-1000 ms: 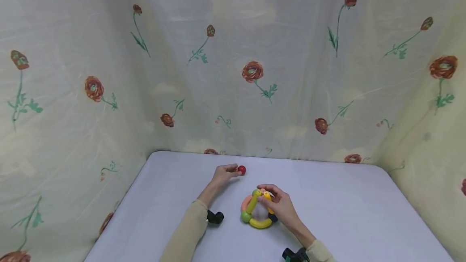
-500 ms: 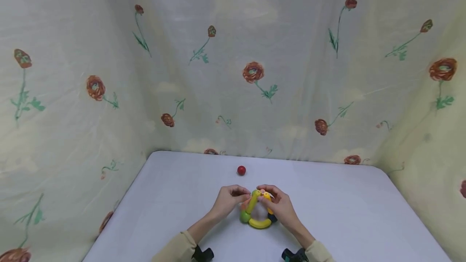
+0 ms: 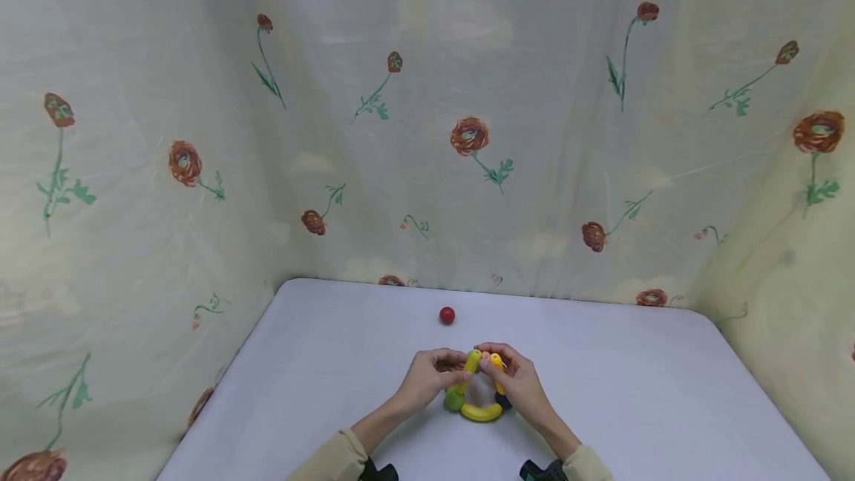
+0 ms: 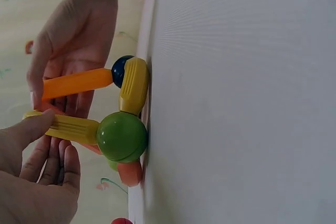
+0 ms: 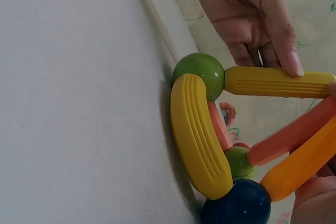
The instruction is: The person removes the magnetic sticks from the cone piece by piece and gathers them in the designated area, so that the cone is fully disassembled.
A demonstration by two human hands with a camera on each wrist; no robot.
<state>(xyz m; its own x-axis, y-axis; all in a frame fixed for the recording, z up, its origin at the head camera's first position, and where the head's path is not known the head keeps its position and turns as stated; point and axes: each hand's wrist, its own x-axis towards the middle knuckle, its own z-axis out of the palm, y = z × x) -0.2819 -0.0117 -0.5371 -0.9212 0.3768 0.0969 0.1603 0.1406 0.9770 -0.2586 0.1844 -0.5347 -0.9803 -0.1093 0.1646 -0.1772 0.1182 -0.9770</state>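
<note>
1. Flowered cloth (image 3: pixel 394 169) hangs behind and at both sides of the white table (image 3: pixel 334 362), where the rod-and-ball frame (image 3: pixel 482 413) stands near the middle, between my hands.
2. On the left, my forearm slants in from the near edge, sleeve at the wrist. My left hand (image 3: pixel 427 384) pinches the straight yellow rod (image 5: pixel 262 82) near its upper end, thumb on the near side, fingers curled behind.
3. Farther back sits a red ball (image 3: pixel 447 315), apart from the frame, touched by neither hand.
4. At the frame's left corner, the green ball (image 4: pixel 123 136) looks hard and glossy, so probably slippery; I judge the ridged rod the better hold.
5. Along the near side, the curved yellow bar (image 5: pixel 200 137) seems stiff and light, likely plastic. Its joints, not the pieces, look like the weak points, so pressure should stay gentle.
6. At the right corner, the dark blue ball (image 5: pixel 239 205) carries the orange rod (image 4: pixel 79 83), leaning inward beside the salmon rod (image 5: pixel 294 132).
7. Rightmost, my right hand (image 3: pixel 519 388) pinches the orange rod's top between thumb and fingers; whether it also grips the salmon one, I cannot tell.
</note>
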